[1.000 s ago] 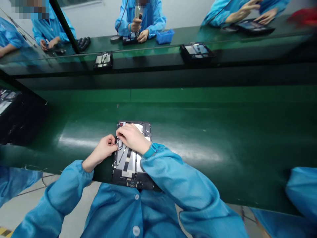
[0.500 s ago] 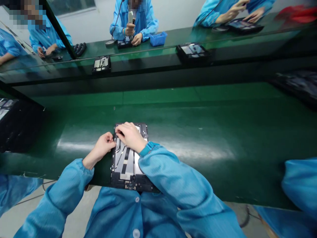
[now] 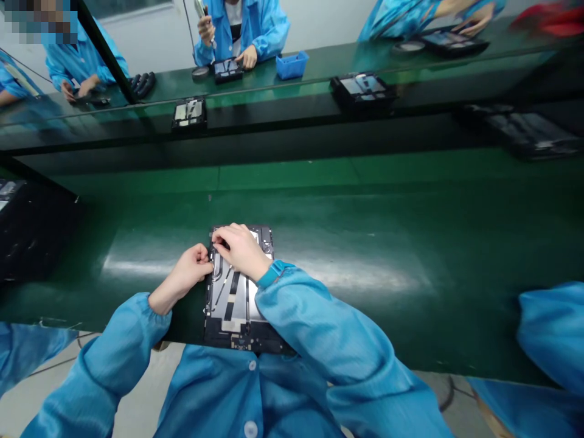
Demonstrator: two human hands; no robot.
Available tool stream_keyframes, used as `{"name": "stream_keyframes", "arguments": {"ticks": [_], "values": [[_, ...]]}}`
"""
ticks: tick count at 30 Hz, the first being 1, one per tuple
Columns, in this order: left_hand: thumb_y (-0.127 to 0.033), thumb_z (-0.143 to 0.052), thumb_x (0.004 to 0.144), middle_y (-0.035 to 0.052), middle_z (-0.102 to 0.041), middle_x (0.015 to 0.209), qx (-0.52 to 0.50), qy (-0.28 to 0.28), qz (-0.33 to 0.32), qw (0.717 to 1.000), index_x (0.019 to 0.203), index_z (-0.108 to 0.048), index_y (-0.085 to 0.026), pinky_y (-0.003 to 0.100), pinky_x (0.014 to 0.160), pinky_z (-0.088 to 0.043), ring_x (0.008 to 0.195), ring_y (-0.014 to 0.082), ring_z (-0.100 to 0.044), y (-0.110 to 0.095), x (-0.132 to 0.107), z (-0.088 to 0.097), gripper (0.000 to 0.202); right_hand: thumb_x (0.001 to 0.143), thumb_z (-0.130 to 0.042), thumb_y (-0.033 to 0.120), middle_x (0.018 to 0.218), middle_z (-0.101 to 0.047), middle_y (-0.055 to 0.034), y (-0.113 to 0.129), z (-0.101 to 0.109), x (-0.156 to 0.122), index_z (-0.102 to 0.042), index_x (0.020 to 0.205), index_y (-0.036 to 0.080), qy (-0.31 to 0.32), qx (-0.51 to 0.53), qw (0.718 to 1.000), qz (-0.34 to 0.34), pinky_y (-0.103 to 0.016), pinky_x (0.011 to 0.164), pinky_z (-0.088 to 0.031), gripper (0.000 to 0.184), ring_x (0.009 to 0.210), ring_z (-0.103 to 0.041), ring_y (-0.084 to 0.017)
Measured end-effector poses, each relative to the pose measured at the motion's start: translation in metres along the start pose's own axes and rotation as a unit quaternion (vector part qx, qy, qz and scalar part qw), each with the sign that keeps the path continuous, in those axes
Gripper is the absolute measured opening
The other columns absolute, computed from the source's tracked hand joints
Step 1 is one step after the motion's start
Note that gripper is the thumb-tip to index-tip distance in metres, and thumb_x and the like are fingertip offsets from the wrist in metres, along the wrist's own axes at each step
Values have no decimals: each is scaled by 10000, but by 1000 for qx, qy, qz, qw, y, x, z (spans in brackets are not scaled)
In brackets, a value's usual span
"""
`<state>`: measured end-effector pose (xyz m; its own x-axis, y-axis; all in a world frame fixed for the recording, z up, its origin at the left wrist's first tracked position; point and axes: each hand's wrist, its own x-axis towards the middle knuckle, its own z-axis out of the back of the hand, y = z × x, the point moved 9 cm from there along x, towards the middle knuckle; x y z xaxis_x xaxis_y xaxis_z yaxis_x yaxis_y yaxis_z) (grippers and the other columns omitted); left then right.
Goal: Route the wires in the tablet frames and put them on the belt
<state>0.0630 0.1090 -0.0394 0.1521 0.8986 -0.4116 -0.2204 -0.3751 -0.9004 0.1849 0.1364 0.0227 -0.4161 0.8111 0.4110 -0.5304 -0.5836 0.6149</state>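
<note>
An opened tablet lies flat at the table's front edge, its inside facing up, with silver plates, dark ribbon strips and a small circuit board near me. My left hand is closed, thumb and fingers pinched against the tablet's left edge near the top. Across the upper part of the tablet rests my right hand, its fingers curled and pinching at the upper left edge. Whatever is between the fingertips of either hand is too small or hidden to make out.
Dark stacked parts stand at the left. Beyond a raised ledge lie more opened tablets and a blue bin. Co-workers in blue sit opposite, one holding a pale tool. A blue sleeve juts in at right.
My hands and the tablet stay almost in place. Across the table, a co-worker has raised the pale tool off a tablet. The view has shifted slightly, and the dark tablet at far right shows farther left.
</note>
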Motion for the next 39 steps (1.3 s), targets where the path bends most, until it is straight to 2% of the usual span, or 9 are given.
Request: {"name": "stream_keyframes", "arguments": {"ticks": [6, 11, 17, 22, 29, 32, 34, 36, 39], "values": [[-154, -564, 585, -127, -293, 520, 30, -13, 4, 999, 688, -325, -219, 162, 372, -160, 391, 26, -261, -6, 17, 5, 268, 852, -637, 126, 877, -674, 0, -5, 1, 1, -594, 908, 216, -5, 13, 999, -32, -307, 788, -333, 114, 864, -532, -194], [-163, -611, 599, -126, -284, 531, -17, 9, 3, 1000, 690, -310, -220, 160, 371, -151, 394, 17, -240, -12, 27, 1, 320, 830, -623, 109, 836, -672, 8, -6, 3, -1, -605, 907, 222, 1, 1, 998, -59, -304, 782, -329, 138, 849, -543, -194], [-206, -673, 639, -134, -287, 503, -48, 29, -2, 998, 695, -315, -221, 155, 364, -139, 375, 15, -222, -10, 28, -1, 363, 798, -620, 89, 785, -664, 29, -7, 2, -3, -604, 859, 225, 6, -33, 997, -74, -307, 757, -307, 150, 804, -540, -182], [-323, -732, 694, -134, -304, 480, -50, 42, -1, 998, 713, -328, -227, 154, 351, -150, 361, 28, -252, -10, 27, -4, 416, 833, -603, 121, 819, -667, 5, -6, 4, -2, -608, 880, 220, -1, -58, 995, -80, -322, 777, -314, 110, 834, -538, -195], [-334, -719, 709, -130, -287, 493, -20, -7, 7, 1000, 706, -325, -226, 162, 336, -110, 342, 25, -231, -11, 27, -5, 409, 843, -570, 147, 1053, -651, -55, -11, 49, -13, -617, 980, 206, -89, -50, 992, -73, -349, 843, -368, 157, 988, -538, -233], [-329, -700, 714, -128, -275, 493, -18, -12, 19, 1000, 699, -318, -228, 170, 344, -92, 343, 29, -219, -12, 26, -6, 395, 843, -559, 166, 1048, -644, -74, -27, 72, -29, -606, 999, 191, -133, -60, 985, -87, -343, 864, -394, 165, 991, -549, -238], [-346, -686, 732, -127, -270, 499, -16, -6, 24, 1000, 710, -331, -229, 174, 354, -93, 349, 35, -218, -12, 24, -6, 374, 881, -551, 239, 959, -653, -80, -45, 85, -44, -608, 952, 181, -149, -86, 977, -128, -322, 810, -411, 108, 910, -572, -230], [-380, -659, 766, -116, -317, 528, 3, -19, 15, 1000, 767, -398, -224, 178, 364, -140, 365, 46, -254, -11, 21, 0, 304, 937, -511, 362, 792, -650, -65, -65, 90, -59, -612, 812, 192, -116, -129, 965, -198, -301, 695, -394, 235, 771, -583, -215], [-415, -625, 813, -26, -537, 751, 125, -82, -63, 987, 988, -563, -193, 208, 473, -371, 507, 78, -450, -17, 9, 15, 289, 986, -373, 543, 597, -614, -61, -87, 83, -78, -575, 579, 208, 16, -195, 938, -285, -301, 577, -299, 564, 613, -567, -204]]}}
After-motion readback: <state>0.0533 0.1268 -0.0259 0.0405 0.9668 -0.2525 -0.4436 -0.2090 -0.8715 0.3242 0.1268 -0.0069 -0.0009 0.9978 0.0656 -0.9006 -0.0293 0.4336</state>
